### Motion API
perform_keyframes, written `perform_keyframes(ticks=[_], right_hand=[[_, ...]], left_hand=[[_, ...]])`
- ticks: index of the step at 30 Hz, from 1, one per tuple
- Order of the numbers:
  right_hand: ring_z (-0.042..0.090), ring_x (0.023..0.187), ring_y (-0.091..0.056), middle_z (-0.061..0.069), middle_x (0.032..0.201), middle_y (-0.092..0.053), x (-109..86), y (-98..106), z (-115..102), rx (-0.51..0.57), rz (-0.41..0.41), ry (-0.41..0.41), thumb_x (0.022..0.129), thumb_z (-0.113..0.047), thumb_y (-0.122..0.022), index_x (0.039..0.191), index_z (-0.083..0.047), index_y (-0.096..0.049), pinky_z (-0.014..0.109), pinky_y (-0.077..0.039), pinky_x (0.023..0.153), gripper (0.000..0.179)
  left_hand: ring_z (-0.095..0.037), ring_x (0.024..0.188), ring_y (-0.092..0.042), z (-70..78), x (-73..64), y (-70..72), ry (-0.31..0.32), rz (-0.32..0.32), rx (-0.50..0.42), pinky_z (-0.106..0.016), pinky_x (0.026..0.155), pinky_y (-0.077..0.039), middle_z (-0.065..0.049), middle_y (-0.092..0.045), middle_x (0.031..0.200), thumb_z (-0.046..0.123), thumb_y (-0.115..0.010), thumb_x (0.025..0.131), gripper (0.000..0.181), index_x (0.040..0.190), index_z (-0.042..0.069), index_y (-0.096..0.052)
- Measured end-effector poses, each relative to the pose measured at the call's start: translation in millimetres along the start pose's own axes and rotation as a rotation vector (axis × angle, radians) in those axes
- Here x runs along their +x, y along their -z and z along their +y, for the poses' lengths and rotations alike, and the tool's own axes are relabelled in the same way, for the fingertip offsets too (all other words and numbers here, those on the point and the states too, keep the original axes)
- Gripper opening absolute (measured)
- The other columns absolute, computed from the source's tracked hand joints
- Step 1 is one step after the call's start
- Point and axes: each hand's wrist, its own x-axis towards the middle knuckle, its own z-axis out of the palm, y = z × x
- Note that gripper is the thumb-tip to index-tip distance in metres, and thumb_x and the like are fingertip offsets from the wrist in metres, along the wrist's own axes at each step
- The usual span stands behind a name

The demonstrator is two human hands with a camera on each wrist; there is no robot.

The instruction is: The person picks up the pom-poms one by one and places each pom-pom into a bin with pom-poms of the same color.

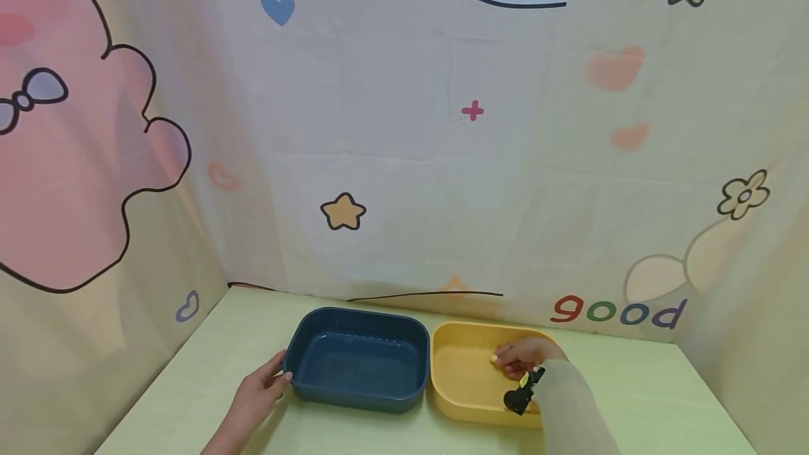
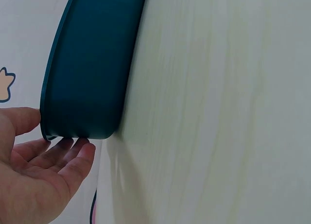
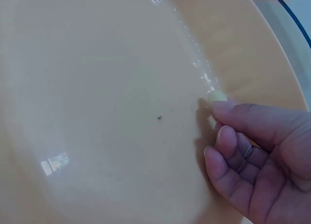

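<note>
A dark blue rectangular bin [image 1: 357, 397] stands on the table, its inside floor bare. My left hand [image 1: 255, 395] holds its left end: the thumb lies at the rim and the other fingers rest against the outer wall, as the left wrist view shows. Right beside it is a yellow bin [image 1: 461, 409]. Inside that one, my right hand [image 3: 257, 161] pinches a small pale yellow piece [image 3: 217, 96] between thumb and index finger, close to the bin's side wall. Most of the piece is covered by the fingertips, so its kind cannot be told. The remaining fingers are curled.
Both bins sit on a pale green table [image 1: 645, 385]. Behind and at the sides hangs a printed cloth [image 1: 404, 181] with stars, hearts and letters. A black object with yellow bits [image 1: 521, 395] is at my right wrist. A dark speck [image 3: 159, 118] marks the yellow bin's floor.
</note>
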Motion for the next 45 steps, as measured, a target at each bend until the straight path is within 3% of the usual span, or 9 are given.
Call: perform_keyframes(ticks=[4,12,21,26,32,39,45], right_hand=[[0.002,0.062,-0.053,-0.005,0.070,-0.061,-0.6,-2,-4,-0.009,-0.005,-0.009,0.099,0.002,-0.058,0.101,-0.001,-0.064,0.014,-0.053,0.065,0.007],[0.001,0.060,-0.051,-0.005,0.069,-0.057,3.1,-4,-8,-0.169,-0.056,-0.034,0.100,0.002,-0.055,0.105,0.002,-0.062,0.012,-0.047,0.062,0.008],[0.001,0.060,-0.052,-0.006,0.071,-0.060,7.4,-5,-8,-0.073,-0.037,-0.041,0.099,0.004,-0.057,0.099,-0.003,-0.065,0.012,-0.049,0.062,0.012],[0.002,0.060,-0.051,-0.006,0.069,-0.060,7.1,-3,-7,-0.091,-0.028,-0.049,0.099,0.004,-0.056,0.098,-0.004,-0.064,0.015,-0.050,0.064,0.012],[0.003,0.061,-0.051,-0.005,0.069,-0.059,-1.7,-4,-11,-0.077,0.000,-0.047,0.100,0.002,-0.055,0.102,0.001,-0.065,0.015,-0.050,0.064,0.009],[0.005,0.062,-0.052,-0.005,0.068,-0.056,-13.2,3,-17,-0.076,0.063,-0.039,0.101,-0.002,-0.057,0.092,-0.005,-0.065,0.015,-0.048,0.064,0.012],[0.007,0.065,-0.052,-0.005,0.071,-0.056,-23.0,7,-31,-0.111,0.095,0.019,0.100,-0.003,-0.059,0.099,0.001,-0.068,0.016,-0.051,0.065,0.010]], left_hand=[[-0.047,0.130,-0.060,1.5,0.6,0.4,0.001,0.005,-0.005,-0.036,0.088,-0.063,-0.037,-0.050,0.147,0.008,-0.056,0.104,0.053,0.150,-0.012,-0.040],[-0.047,0.129,-0.061,0.5,-0.7,-0.8,-0.009,0.010,0.003,-0.036,0.086,-0.063,-0.038,-0.051,0.145,0.008,-0.057,0.103,0.053,0.149,-0.013,-0.041],[-0.048,0.130,-0.060,0.6,-2.1,1.0,0.008,0.018,-0.008,-0.038,0.089,-0.063,-0.038,-0.050,0.146,0.008,-0.056,0.103,0.053,0.150,-0.012,-0.041],[-0.048,0.128,-0.062,-1.5,-1.3,-0.3,-0.004,0.017,-0.002,-0.038,0.088,-0.063,-0.039,-0.051,0.144,0.008,-0.057,0.103,0.053,0.148,-0.013,-0.042],[-0.047,0.132,-0.058,0.7,-0.5,-0.5,0.020,0.010,-0.009,-0.040,0.091,-0.062,-0.036,-0.048,0.149,0.010,-0.056,0.103,0.054,0.150,-0.011,-0.041],[-0.049,0.131,-0.058,0.6,0.1,-1.5,0.020,0.006,-0.001,-0.041,0.090,-0.063,-0.037,-0.049,0.147,0.009,-0.055,0.103,0.054,0.150,-0.013,-0.040],[-0.048,0.131,-0.059,1.9,0.5,-1.1,0.019,0.000,-0.007,-0.042,0.090,-0.062,-0.037,-0.049,0.148,0.009,-0.055,0.103,0.054,0.150,-0.012,-0.040]])
